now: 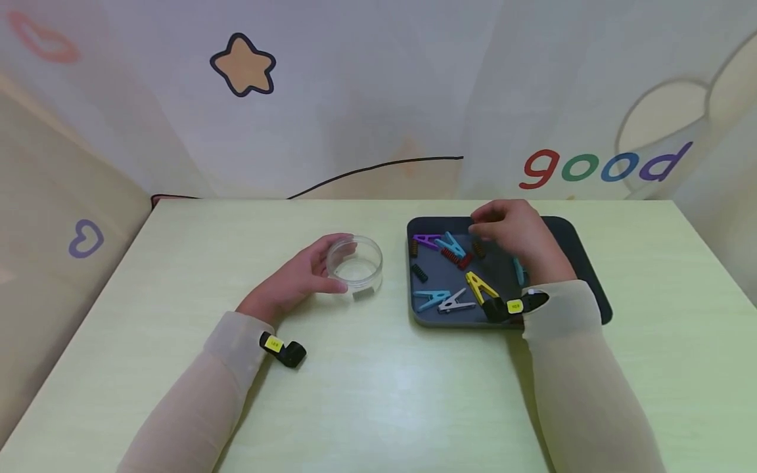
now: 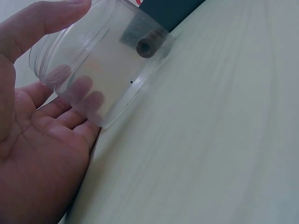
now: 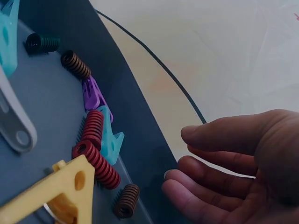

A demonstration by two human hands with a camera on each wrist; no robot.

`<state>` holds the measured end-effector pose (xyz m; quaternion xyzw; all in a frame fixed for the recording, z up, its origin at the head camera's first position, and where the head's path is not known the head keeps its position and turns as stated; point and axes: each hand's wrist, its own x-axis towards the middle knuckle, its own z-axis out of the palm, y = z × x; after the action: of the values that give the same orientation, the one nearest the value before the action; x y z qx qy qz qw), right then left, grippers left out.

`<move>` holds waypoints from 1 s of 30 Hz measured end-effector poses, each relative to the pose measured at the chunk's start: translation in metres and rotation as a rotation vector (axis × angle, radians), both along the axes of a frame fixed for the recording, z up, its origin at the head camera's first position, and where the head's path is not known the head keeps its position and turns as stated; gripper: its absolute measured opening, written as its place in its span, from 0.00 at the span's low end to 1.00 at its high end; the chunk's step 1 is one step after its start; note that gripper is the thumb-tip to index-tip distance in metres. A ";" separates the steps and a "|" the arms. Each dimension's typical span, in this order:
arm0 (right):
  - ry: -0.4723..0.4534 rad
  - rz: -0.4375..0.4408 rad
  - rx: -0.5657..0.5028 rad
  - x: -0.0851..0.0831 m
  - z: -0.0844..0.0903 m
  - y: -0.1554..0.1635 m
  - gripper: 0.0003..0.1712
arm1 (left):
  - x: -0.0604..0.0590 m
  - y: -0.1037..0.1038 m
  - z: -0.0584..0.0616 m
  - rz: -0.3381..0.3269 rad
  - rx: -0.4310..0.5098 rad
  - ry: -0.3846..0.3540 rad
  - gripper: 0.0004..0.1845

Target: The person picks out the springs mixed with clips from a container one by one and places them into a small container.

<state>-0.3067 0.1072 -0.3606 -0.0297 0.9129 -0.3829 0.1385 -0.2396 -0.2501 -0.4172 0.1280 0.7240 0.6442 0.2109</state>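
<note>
My left hand (image 1: 296, 272) grips a clear round jar (image 1: 356, 263), thumb on its near side and fingers around the far side. Through its wall a dark coil spring (image 2: 152, 44) shows at the bottom in the left wrist view. My right hand (image 1: 517, 233) hovers over the back of a dark grey tray (image 1: 582, 282), fingers slightly bent with nothing between them. Near those fingertips lies a brown spring (image 3: 127, 200). Red springs (image 3: 100, 163) rest beside it, against a light blue clothespin (image 3: 112, 140). A yellow clothespin (image 1: 481, 287) sits nearer the right wrist.
Elsewhere in the tray are a purple clothespin (image 1: 426, 240), a white clothespin (image 1: 456, 301), another blue clothespin (image 1: 431, 299) and a dark green spring (image 1: 419, 272). The tray stands right of the jar on a pale table (image 1: 367, 394), with a printed cloth (image 1: 367, 98) behind.
</note>
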 end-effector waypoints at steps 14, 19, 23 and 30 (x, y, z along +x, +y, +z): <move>0.011 0.086 0.223 -0.007 0.013 -0.008 0.19 | 0.000 0.002 0.002 -0.002 0.014 -0.002 0.42; -0.016 0.145 0.336 -0.015 0.015 -0.016 0.15 | -0.001 0.000 -0.001 -0.001 0.008 0.016 0.42; -0.055 0.184 0.401 -0.019 0.015 -0.021 0.12 | -0.002 -0.002 -0.002 -0.002 0.024 0.011 0.42; -0.120 0.212 0.460 -0.020 0.007 -0.023 0.12 | -0.001 -0.002 -0.005 -0.004 0.025 0.020 0.43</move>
<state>-0.3263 0.0843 -0.3533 -0.0702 0.9579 -0.1497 0.2347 -0.2404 -0.2520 -0.4223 0.1384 0.7177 0.6515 0.2032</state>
